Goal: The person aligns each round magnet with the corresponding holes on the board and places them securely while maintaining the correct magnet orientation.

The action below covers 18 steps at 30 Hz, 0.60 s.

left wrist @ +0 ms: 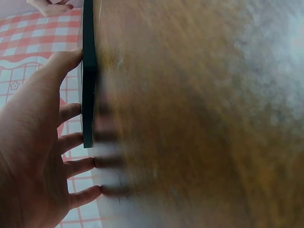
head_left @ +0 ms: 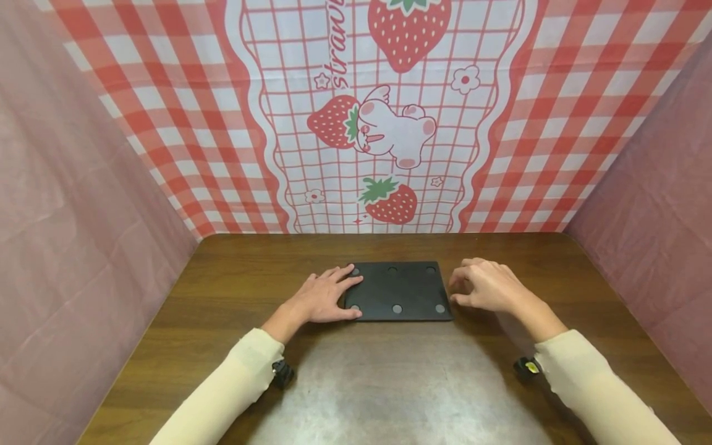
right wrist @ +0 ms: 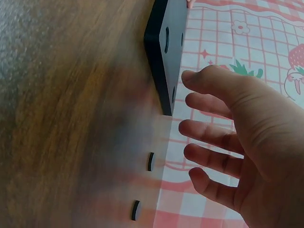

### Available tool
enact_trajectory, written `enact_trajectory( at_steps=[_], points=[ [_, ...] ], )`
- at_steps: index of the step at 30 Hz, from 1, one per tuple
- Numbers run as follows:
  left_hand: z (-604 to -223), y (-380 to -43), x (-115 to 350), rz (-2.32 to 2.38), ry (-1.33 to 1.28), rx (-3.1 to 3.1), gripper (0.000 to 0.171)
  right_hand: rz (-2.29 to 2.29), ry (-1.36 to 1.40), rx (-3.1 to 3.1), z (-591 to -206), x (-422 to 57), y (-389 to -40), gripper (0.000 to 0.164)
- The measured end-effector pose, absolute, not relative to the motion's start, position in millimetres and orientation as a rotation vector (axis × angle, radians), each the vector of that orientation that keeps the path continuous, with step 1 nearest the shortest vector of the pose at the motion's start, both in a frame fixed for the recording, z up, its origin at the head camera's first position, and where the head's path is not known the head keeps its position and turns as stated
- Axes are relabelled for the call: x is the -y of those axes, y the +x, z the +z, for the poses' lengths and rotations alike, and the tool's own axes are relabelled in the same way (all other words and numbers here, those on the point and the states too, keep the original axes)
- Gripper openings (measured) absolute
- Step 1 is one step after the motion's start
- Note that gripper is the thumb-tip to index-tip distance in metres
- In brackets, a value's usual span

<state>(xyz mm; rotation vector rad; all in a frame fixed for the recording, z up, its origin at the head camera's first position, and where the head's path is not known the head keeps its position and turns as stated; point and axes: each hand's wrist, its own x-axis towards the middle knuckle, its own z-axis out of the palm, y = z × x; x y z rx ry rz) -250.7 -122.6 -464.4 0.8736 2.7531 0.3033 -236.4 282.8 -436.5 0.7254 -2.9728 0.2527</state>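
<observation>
A flat black rectangular board (head_left: 397, 290) with several round spots along its long sides lies on the wooden table. Some spots look pale grey, others dark. My left hand (head_left: 324, 295) rests at the board's left end, fingers spread, with thumb and some fingertips on its top face. In the left wrist view the thumb and two fingers touch the board (left wrist: 89, 76), while two other fingertips reach the table. Just past the board's right end hovers my right hand (head_left: 488, 285), fingers loosely bent and holding nothing. Two small dark discs, a nearer disc (right wrist: 136, 210) and another disc (right wrist: 151, 162), lie below it.
The brown table (head_left: 250, 259) has a glossy patch in front of the board. A strawberry-print cloth (head_left: 267, 123) hangs along the back edge. Pink curtains, a left curtain (head_left: 83, 247) and a right curtain (head_left: 651, 204), flank the table.
</observation>
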Motion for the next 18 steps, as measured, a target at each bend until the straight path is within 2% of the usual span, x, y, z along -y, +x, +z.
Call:
enact_trajectory(
  at_steps=[18],
  points=[
    [-464.5, -250.6, 123.3, 0.306, 0.879, -2.756, 0.086, 0.204, 0.679, 2.969, -431.6, -289.7, -241.6, 0.021]
  ],
)
